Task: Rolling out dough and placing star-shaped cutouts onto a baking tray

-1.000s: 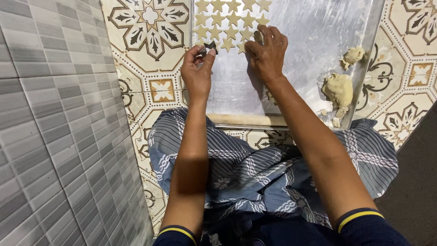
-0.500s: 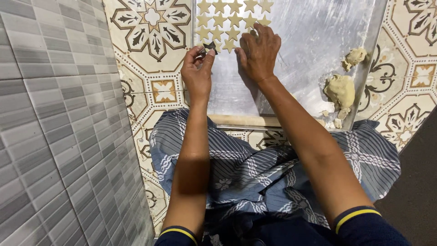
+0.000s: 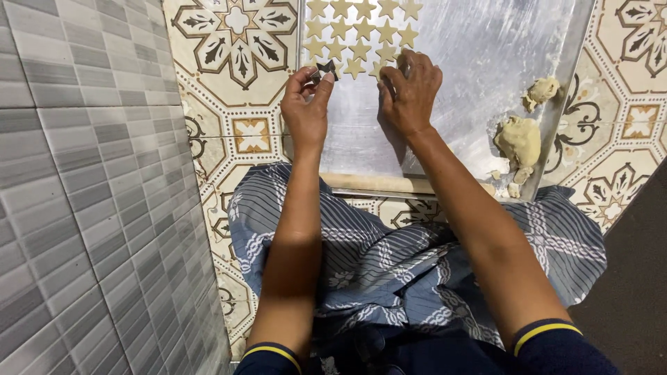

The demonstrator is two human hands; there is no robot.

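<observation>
My left hand [image 3: 306,104] pinches a small dark star-shaped metal cutter [image 3: 326,69] at the near left of a metal tray [image 3: 479,55] lying on the patterned floor. My right hand [image 3: 410,90] rests on the tray beside it, fingertips touching a star-shaped dough piece [image 3: 380,69]. Several pale star cookies [image 3: 361,31] lie in rows at the tray's far left, just beyond both hands. A lump of pale dough [image 3: 520,141] sits at the tray's near right, with a smaller dough piece [image 3: 541,91] beyond it.
A grey tiled wall [image 3: 83,187] runs along the left. A wooden rolling pin [image 3: 389,184] lies along the tray's near edge. My lap, in blue striped cloth [image 3: 389,264], is below. Dark flooring [image 3: 639,278] lies at the lower right.
My right hand has slid left and nearer along the tray toward the cutter. My left hand keeps the cutter in nearly the same spot.
</observation>
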